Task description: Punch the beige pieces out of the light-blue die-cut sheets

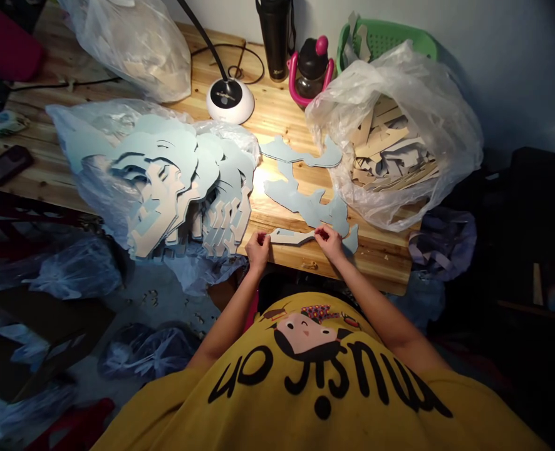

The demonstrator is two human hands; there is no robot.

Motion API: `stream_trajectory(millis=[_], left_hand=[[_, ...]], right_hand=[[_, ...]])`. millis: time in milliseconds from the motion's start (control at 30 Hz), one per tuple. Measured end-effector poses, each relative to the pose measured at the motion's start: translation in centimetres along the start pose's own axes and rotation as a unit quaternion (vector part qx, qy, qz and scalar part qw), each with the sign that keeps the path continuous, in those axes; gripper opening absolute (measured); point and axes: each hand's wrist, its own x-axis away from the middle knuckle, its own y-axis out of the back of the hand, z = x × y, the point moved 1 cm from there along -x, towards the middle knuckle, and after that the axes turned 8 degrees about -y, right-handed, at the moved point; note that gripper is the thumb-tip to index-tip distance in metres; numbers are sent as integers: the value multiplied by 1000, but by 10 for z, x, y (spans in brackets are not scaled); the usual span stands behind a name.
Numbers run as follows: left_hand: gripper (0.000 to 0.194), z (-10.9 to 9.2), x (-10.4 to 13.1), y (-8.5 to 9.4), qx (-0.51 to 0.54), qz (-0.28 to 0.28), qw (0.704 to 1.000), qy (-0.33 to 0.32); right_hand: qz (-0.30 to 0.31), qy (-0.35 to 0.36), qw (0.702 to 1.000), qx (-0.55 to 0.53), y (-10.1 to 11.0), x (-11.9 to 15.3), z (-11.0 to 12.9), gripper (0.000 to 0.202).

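A narrow white and pale-blue cardboard cut-out (291, 237) is stretched between my hands at the table's front edge. My left hand (259, 249) pinches its left end with closed fingers. At the other end, my right hand (329, 241) has its thumb and fingertips closed on the strip. Just beyond lie a wavy pale-blue cut-out (296, 202) and another curved cut-out (300, 155). A small pale-blue piece (351, 240) rests beside my right hand. Left of my hands, a big overlapping pile of pale-blue cut-outs (178, 169) lies on clear plastic.
A plastic bag (451, 94) of card scraps stands at the right. Behind are a lamp base (230, 100), a black flask (275, 37), a pink-handled bottle (310, 72) and a green basket (399, 37). Another bag (136, 44) and a phone (7, 165) are at the left.
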Motion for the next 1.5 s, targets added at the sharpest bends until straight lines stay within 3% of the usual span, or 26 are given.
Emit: stream_trajectory(millis=[333, 633, 867, 933, 1000, 1067, 1167, 1300, 1400, 1500], left_hand=[[10, 2, -1, -2, -35, 23, 999, -24], [9, 3, -1, -7, -115, 35, 991, -60], [21, -10, 7, -10, -199, 28, 968, -149], [30, -12, 10, -12, -187, 75, 957, -208], [35, -12, 13, -16, -167, 160, 936, -265], [36, -9, 15, -19, -165, 216, 918, -288], [36, -7, 16, -21, -179, 232, 914, -281], [30, -13, 14, -24, -174, 269, 886, -335], [25, -24, 9, -25, -203, 290, 851, -389], [24, -37, 2, -24, -228, 335, 835, -373]], right_hand=[[-1, 14, 999, 33, -2, 0, -14, 19], [-4, 4, 998, 65, -1, 1, -12, 17], [-27, -29, 995, 89, -5, 2, -10, 18], [-30, -26, 991, 124, -7, 3, -7, 18], [-27, -1, 984, 177, -6, 6, -3, 15], [-40, 12, 973, 226, -3, 12, -2, 19], [-48, 19, 960, 274, 5, 24, -7, 31], [49, 105, 948, 296, 16, 38, -18, 40], [-20, 82, 955, 283, 30, 32, -25, 35], [-73, 38, 951, 297, 47, 18, -26, 33]])
